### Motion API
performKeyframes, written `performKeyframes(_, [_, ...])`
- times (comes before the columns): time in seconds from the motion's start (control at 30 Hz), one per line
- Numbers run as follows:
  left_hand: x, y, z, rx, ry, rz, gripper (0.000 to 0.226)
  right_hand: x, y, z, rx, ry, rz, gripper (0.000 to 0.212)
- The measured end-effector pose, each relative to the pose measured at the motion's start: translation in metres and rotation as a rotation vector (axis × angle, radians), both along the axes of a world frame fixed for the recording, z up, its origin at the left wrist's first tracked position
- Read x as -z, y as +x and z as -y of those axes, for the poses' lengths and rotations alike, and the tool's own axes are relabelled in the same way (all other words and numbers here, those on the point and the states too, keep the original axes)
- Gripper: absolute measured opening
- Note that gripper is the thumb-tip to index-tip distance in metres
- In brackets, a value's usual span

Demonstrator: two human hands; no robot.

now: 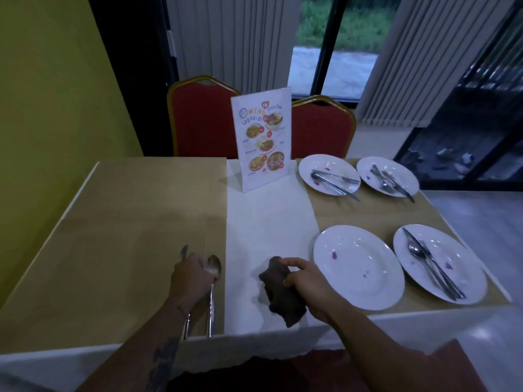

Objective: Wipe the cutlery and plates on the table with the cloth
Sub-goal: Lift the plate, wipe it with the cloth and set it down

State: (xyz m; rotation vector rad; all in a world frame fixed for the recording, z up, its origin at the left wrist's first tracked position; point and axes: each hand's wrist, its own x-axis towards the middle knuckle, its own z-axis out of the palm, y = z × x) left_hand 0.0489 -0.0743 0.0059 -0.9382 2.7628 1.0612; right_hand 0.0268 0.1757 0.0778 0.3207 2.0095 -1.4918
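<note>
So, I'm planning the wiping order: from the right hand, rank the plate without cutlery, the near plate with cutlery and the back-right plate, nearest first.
1. plate without cutlery, just right of the right hand.
2. near plate with cutlery, at the near right corner.
3. back-right plate, at the far right corner.

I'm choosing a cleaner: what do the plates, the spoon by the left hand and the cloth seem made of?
Plates: probably glazed white ceramic, smooth with faint sheen. Spoon: polished metal, likely stainless steel; its bowl mirrors light. Cloth: dark soft fabric, crumpled and matte; weave too blurred to tell.
</note>
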Motion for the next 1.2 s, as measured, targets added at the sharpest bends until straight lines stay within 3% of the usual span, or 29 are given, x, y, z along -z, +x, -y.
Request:
performKeyframes(0.2, [-0.012,-0.015,-0.02,-0.014,-0.003,-0.026,0.005,-0.01,-0.02,-0.05,0.208,-0.059,-0.057,0.043])
performKeyframes(0.3, [-0.017,-0.031,-0.044,0.085,0.063,-0.022,0.006,-0.012,-0.027,-0.08,0.221,-0.081,-0.093,0.056])
performKeyframes(0.4, [-0.027,-0.048,-0.078,0.198,0.12,-0.016,0.006,-0.018,-0.03,-0.104,0.126,0.101,-0.156,0.061])
performKeyframes(0.7, [-0.049,-0.081,-0.197,0.241,0.243,0.117,0.015,-0.027,-0.057,-0.175,0.031,0.356,-0.295,0.032])
performKeyframes(0.83, [-0.046,-0.088,-0.238,0.189,0.303,0.188,0.046,-0.025,-0.07,-0.201,-0.042,0.386,-0.373,0.034])
performKeyframes(0.97, [-0.036,-0.092,-0.255,0.101,0.348,0.195,0.026,-0.018,-0.077,-0.217,-0.13,0.371,-0.459,0.041])
performKeyframes(1.2, [-0.046,-0.077,-0.262,-0.048,0.751,0.143,0.02,0.011,-0.076,-0.207,-0.462,0.425,-0.574,0.033])
